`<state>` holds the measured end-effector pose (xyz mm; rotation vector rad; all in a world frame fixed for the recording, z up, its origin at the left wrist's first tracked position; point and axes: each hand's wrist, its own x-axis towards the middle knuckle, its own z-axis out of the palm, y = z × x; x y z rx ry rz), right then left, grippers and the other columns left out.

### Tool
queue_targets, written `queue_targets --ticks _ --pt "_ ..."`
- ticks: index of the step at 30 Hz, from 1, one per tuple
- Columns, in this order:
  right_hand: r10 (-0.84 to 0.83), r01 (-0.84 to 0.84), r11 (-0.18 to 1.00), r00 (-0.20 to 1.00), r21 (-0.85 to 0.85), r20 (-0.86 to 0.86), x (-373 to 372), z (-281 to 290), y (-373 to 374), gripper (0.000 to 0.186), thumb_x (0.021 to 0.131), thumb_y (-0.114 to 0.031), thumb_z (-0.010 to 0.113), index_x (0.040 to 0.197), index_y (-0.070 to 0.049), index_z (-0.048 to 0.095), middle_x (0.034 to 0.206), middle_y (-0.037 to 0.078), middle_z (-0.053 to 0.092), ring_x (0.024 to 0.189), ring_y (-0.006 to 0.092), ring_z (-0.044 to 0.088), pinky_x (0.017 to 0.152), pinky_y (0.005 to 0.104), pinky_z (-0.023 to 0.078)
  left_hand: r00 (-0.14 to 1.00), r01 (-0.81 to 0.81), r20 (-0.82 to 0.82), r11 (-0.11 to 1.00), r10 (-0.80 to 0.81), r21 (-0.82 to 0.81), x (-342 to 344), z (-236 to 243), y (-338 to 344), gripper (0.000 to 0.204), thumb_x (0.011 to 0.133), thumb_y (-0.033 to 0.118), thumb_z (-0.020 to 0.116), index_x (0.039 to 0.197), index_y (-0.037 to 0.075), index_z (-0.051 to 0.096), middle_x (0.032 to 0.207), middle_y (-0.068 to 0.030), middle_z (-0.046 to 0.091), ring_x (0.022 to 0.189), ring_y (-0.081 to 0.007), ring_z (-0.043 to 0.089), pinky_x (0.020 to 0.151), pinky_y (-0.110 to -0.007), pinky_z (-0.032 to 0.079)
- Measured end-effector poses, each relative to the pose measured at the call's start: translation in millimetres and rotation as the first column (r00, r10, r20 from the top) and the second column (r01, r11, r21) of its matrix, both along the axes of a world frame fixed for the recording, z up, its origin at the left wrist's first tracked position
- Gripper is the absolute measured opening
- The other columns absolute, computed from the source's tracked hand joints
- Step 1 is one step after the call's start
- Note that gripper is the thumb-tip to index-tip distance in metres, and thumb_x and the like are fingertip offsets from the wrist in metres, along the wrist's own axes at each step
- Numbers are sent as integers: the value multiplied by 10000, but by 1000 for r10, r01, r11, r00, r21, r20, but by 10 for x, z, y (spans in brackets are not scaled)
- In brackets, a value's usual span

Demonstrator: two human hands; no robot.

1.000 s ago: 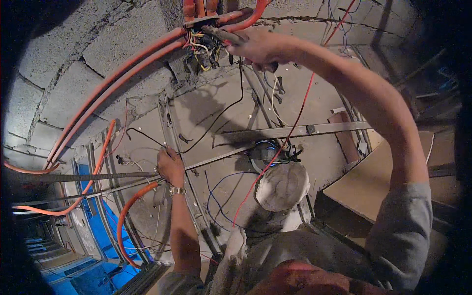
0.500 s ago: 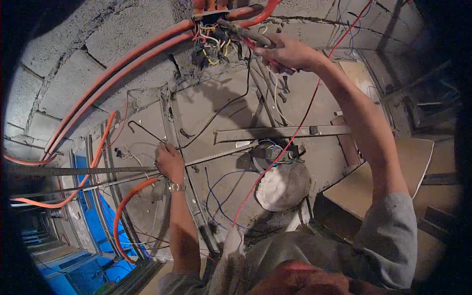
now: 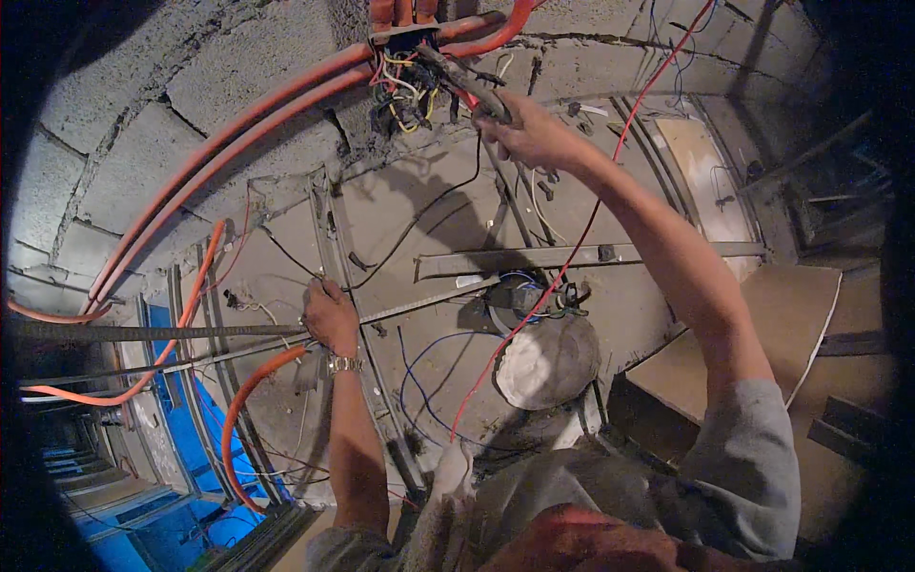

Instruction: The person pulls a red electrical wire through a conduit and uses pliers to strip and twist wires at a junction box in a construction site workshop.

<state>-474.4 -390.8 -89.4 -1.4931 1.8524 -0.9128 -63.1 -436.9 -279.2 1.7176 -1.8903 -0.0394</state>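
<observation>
My right hand is closed round the red-and-grey handles of pliers. Their head reaches into a wall box, where white, yellow, red and dark wires bunch together. What the jaws touch is too small to tell. Lower left, my left hand, with a metal watch at the wrist, pinches a black wire. One length of this wire runs up toward the box beneath my right hand; its short free end sticks out up-left from my fingers. Metal channels lie just beside this hand.
Orange conduits curve along the block wall into the box. Light metal channels cross the grey panels. A red wire hangs diagonally in front. A round whitish object is close to my body, cardboard to the right.
My right hand and the pliers have shifted left and slightly down, nearer the box. The black wire's free end has turned and its hook shows less. My left hand stays almost in place.
</observation>
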Motion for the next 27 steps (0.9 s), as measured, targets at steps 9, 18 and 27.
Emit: queue_targets --ticks 9,18,27 --pt "127 -194 955 951 224 283 53 666 466 431 1031 -446 606 1253 -77 584 940 44 645 822 155 669 613 326 532 999 -17 45 997 14 76 58 -16 9 400 1043 318 501 1086 -43 669 980 -285 686 905 -459 669 779 -548 515" --pt "172 -497 868 327 15 929 146 441 512 629 1060 -496 491 1548 -119 372 1294 247 555 1098 376 664 739 484 632 1000 -12 20 1000 12 12 36 -19 20 396 1040 336 504 1068 -24 667 955 -284 688 863 -478 667 750 -562 512" --pt "190 -504 852 44 -142 981 155 170 515 678 1069 -477 464 1597 -110 246 1406 367 482 1075 456 694 783 558 649 999 -43 15 992 42 119 -9 35 15 362 1030 322 529 1006 -12 668 947 -271 687 857 -476 665 738 -567 512"
